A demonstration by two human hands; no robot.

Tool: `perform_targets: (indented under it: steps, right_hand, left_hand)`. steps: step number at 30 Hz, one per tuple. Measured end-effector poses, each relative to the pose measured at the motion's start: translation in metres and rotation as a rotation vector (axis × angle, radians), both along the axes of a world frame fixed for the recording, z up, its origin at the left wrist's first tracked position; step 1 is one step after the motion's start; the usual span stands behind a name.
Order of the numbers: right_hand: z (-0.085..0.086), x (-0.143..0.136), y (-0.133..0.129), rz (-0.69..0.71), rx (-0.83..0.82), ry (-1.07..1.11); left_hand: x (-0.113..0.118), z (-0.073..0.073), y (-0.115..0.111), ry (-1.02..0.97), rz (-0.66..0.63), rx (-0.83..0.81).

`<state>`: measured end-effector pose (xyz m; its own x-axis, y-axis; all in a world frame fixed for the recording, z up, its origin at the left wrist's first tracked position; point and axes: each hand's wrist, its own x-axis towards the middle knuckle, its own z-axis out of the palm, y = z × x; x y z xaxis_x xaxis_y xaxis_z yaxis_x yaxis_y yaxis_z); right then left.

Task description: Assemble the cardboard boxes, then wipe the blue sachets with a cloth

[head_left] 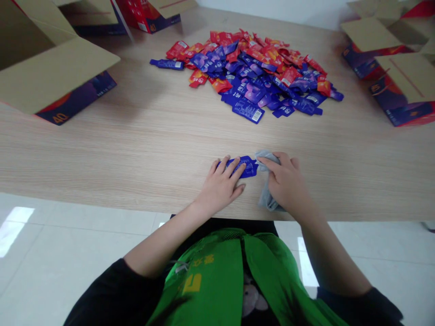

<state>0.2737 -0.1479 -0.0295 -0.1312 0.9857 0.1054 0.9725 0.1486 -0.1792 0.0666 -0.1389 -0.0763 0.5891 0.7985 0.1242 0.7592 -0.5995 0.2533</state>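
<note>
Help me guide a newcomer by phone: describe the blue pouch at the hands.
Start at the near edge of the wood-grain table, in front of the green garment. There a blue pouch lies partly under the left hand, the right hand holding grey cloth at its narrow end. Unlike other pouches, it lies alone, nearer than the red-and-blue pile.

A flat dark-blue packet (251, 169) with pale print lies lengthwise from left to right on the table (136, 158), its narrow neck at the right meeting a crumpled grey cloth (267, 195) whose folds trail toward the near edge.
</note>
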Motion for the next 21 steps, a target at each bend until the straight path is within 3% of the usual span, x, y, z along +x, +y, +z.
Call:
perform_targets:
  steps: [5,13,17,21]
  right_hand:
    - [-0.007,-0.008,-0.006,0.012,-0.082,-0.016]
    - [-0.01,0.012,-0.004,-0.056,-0.117,-0.022]
    - [-0.007,0.005,-0.002,-0.055,-0.017,0.041]
    - [-0.015,-0.006,-0.002,0.0,0.071,0.1]
  left_hand:
    - [0.0,0.0,0.0,0.001,0.007,0.001]
    - [0.0,0.0,-0.001,-0.001,0.006,-0.001]
    - [-0.001,-0.001,0.0,-0.008,0.011,0.011]
    - [0.001,0.0,-0.002,0.004,0.013,0.016]
